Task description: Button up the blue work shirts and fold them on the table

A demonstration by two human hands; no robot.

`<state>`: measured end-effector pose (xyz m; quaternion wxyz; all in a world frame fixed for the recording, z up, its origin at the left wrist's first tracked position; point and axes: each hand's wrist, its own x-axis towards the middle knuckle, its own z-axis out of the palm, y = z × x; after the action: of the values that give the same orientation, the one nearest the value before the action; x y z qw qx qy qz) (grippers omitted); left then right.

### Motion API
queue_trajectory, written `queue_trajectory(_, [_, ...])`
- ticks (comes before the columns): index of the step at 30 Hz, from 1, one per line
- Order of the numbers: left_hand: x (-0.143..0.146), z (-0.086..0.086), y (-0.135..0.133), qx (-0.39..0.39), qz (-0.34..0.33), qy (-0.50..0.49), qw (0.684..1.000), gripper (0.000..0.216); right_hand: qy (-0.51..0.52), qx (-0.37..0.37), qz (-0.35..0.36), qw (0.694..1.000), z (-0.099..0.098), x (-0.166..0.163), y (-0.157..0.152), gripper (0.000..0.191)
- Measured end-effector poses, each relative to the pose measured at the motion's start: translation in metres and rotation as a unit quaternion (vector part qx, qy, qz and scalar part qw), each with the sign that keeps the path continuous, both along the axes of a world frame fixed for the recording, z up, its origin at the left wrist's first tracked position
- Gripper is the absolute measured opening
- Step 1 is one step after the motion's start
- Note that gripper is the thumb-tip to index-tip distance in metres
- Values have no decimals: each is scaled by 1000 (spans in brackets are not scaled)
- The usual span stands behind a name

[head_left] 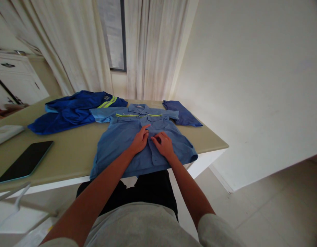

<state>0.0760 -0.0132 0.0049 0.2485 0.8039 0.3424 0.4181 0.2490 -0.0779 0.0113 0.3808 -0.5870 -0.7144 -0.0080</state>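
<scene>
A blue-grey short-sleeved work shirt [114,144] lies face up and spread out, its collar at the far side and its hem hanging over the near table edge. A yellow stripe crosses its chest above the pockets. At the middle of the front, my left hand [140,140] has its index finger stretched forward while the other fingers curl on the placket. Just right of it, my right hand [164,144] pinches the placket edge between thumb and fingers. The buttons are too small or too covered to make out.
The shirt lies on a tan-topped table [71,154]. A royal-blue garment [71,113] with reflective bands is heaped at the back left, and folded dark-blue cloth [183,113] lies back right. A black tablet [26,161] rests at left. A wall [251,85] borders the right side.
</scene>
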Motion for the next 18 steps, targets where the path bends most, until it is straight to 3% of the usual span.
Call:
queue_trajectory(4, [-6,-7,-8,20,103,166,980,61,43,40,-64,996,2,18,-3,31])
queue_trajectory(7, [-13,-12,-23,38,139,314,938,60,-24,-10,-141,990,-1,50,-17,40])
queue_trajectory(10, [-17,-13,-36,31,119,359,925,63,-97,-125,-224,962,-9,86,-44,60])
queue_trajectory(12, [-17,-12,-43,27,97,362,927,67,-120,-192,-228,947,-14,104,-64,62])
queue_trajectory(15, [-16,-11,-47,16,67,370,926,67,-152,-210,-210,943,-13,117,-85,61])
queue_trajectory(18, [-18,-7,-38,-2,31,364,931,64,-175,-212,-210,938,-2,116,-85,56])
